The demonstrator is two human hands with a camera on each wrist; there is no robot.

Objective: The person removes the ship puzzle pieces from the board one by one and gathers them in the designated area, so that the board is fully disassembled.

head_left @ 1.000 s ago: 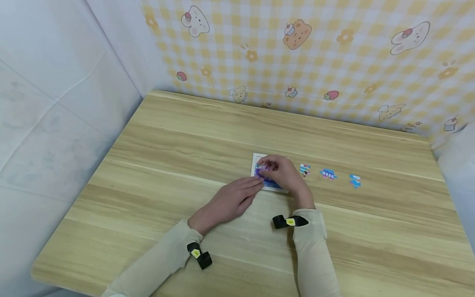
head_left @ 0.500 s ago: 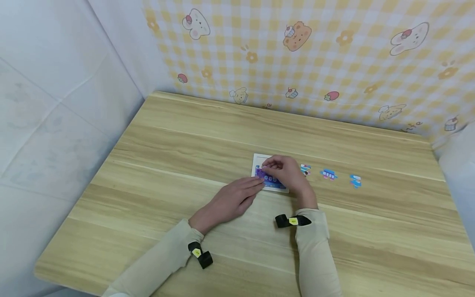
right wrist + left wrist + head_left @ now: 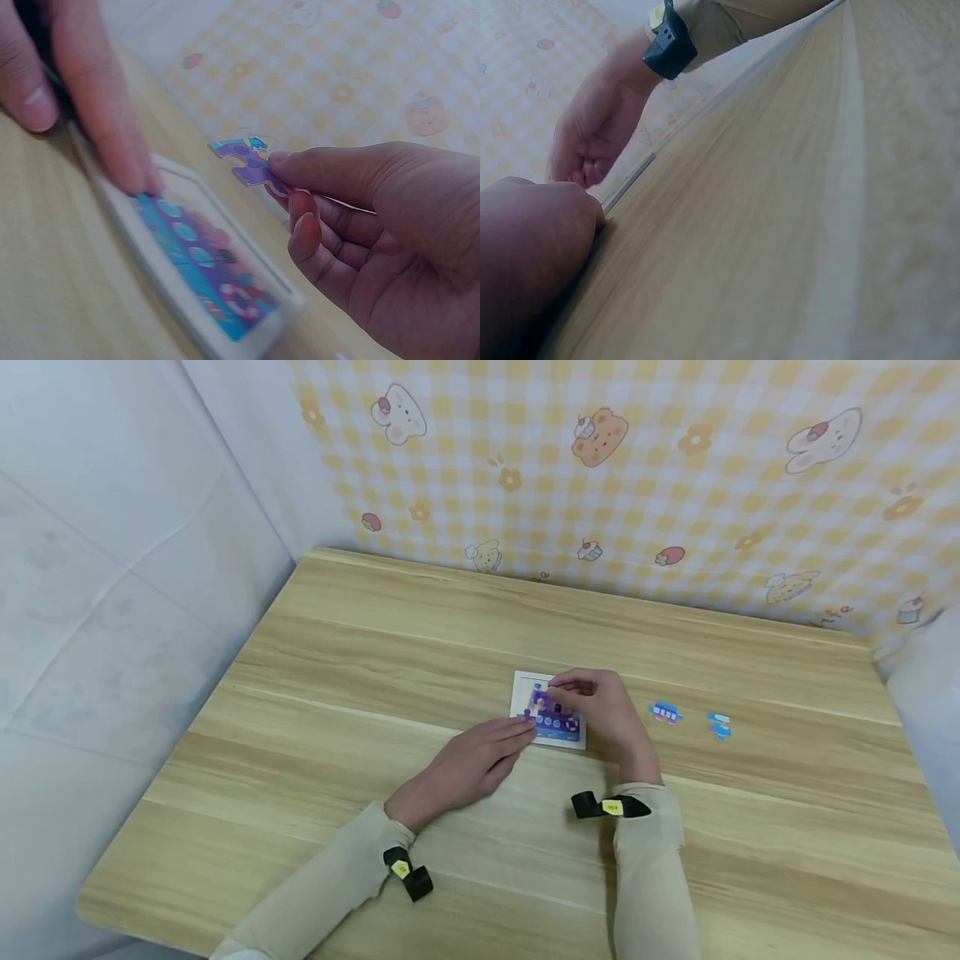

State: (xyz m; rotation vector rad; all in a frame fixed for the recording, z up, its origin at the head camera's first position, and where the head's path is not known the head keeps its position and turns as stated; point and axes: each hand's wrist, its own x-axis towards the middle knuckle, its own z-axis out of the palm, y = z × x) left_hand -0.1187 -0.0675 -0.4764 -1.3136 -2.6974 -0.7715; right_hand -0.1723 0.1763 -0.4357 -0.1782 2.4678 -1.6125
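My right hand [image 3: 603, 706] pinches a purple and blue jigsaw piece [image 3: 246, 163] between thumb and fingers. In the right wrist view the piece is tilted and hangs above a white-rimmed puzzle tray [image 3: 517, 700]. Purple and blue assembled pieces [image 3: 553, 727] fill the tray's near part; the hand and held piece partly cover the far part. With straight fingers, my left hand [image 3: 468, 762] rests on the tray's near left corner. The left wrist view shows the back of the left hand [image 3: 536, 255], and the right hand [image 3: 600, 127] beyond it.
Two loose jigsaw pieces lie right of the right hand: a blue and pink one [image 3: 665, 712] and a light blue one [image 3: 719, 725]. A wooden table [image 3: 360, 635] bears everything. Behind it hangs a yellow checked cloth [image 3: 540, 502].
My right hand has drawn to the right with the pinched piece, uncovering more of the tray. The nearest loose piece is now hidden from the head view. My left hand has stayed on the tray.
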